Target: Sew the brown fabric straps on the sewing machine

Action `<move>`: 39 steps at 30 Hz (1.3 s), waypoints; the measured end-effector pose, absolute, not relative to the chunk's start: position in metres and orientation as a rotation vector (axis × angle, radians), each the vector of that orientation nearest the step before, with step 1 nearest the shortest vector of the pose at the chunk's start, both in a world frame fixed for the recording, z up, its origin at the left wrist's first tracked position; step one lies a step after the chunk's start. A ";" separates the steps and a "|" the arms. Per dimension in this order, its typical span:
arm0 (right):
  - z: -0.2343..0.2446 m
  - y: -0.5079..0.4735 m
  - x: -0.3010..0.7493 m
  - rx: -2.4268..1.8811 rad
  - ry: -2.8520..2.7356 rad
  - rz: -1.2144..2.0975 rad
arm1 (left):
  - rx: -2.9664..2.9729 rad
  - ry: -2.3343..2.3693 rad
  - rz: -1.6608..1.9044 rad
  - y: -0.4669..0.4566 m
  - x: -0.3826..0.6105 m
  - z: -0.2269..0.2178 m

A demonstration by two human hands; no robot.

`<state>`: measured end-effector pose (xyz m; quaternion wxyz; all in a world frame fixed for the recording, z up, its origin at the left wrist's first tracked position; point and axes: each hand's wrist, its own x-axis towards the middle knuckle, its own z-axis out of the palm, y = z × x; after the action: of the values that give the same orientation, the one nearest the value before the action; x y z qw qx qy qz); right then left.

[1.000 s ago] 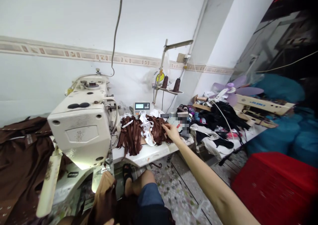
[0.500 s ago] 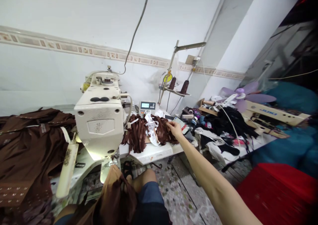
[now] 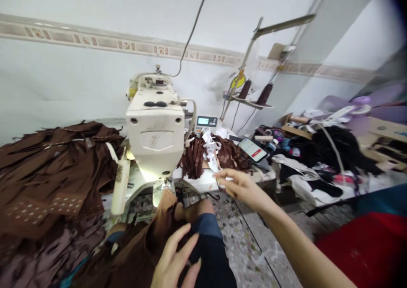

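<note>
My right hand (image 3: pixel 240 187) is held out above the front edge of the machine table, its fingers pinched on a small white piece (image 3: pixel 228 179) too blurred to name. Just behind it lie bundles of brown fabric strips (image 3: pixel 233 154) and crumpled white ribbon (image 3: pixel 210 148). In the lower middle, my left hand (image 3: pixel 174 260) is over my lap with its fingers apart, holding nothing. A brown garment (image 3: pixel 144 245) drapes from under the head of the sewing machine (image 3: pixel 155 137) down across my legs.
At left is a big pile of brown garments (image 3: pixel 57 165) with metal eyelets. A lit phone (image 3: pixel 252 149) rests right of the strips, beneath a thread stand holding brown cones (image 3: pixel 264 94). Further right are black and white scraps (image 3: pixel 333 152) and a red container (image 3: pixel 365 252).
My right hand has drawn back from the brown strips towards me, with a small white piece now in its fingers. My left hand has come into view. The view has swung left.
</note>
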<state>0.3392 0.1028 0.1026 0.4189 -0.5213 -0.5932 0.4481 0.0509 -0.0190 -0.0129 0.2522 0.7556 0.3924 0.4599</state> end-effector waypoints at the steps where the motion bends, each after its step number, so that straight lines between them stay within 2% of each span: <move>1: 0.095 0.086 0.324 -1.287 -1.580 1.201 | 1.976 1.058 1.193 -0.019 0.055 -0.011; 6: 0.055 0.032 0.275 -1.154 -1.684 1.617 | 1.647 0.987 1.042 -0.023 0.071 -0.012; 9: 0.047 0.028 0.265 -1.157 -1.621 1.722 | 1.417 1.024 0.972 -0.027 0.070 -0.012; 12: 0.054 0.038 0.264 -1.217 -1.599 1.705 | 1.305 1.095 0.911 -0.031 0.063 -0.007; 15: 0.063 0.053 0.264 -1.226 -1.596 1.506 | 1.295 1.142 0.879 -0.032 0.055 -0.001; 18: 0.066 0.063 0.262 -1.190 -1.561 1.396 | 1.463 1.148 0.864 -0.031 0.047 0.008; 21: 0.065 0.064 0.260 -1.167 -1.499 1.534 | 1.893 1.194 0.984 -0.024 0.036 0.023; 25: 0.059 0.056 0.256 -1.180 -1.618 1.653 | 2.406 1.381 1.339 -0.005 0.024 0.049; 28: 0.049 0.047 0.249 -1.173 -1.708 1.708 | 2.642 1.621 1.350 0.012 0.027 0.063; 33: 0.033 0.032 0.230 -1.169 -1.648 1.810 | 2.764 1.854 1.237 0.034 0.041 0.061; 39: 0.025 0.017 0.215 -1.157 -1.487 1.900 | 2.811 1.717 1.400 0.050 0.034 0.053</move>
<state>0.2145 0.0171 0.0254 0.2306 -0.4208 -0.5407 0.6909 0.0343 0.0500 0.0533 -0.2170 0.7667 0.4683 0.3818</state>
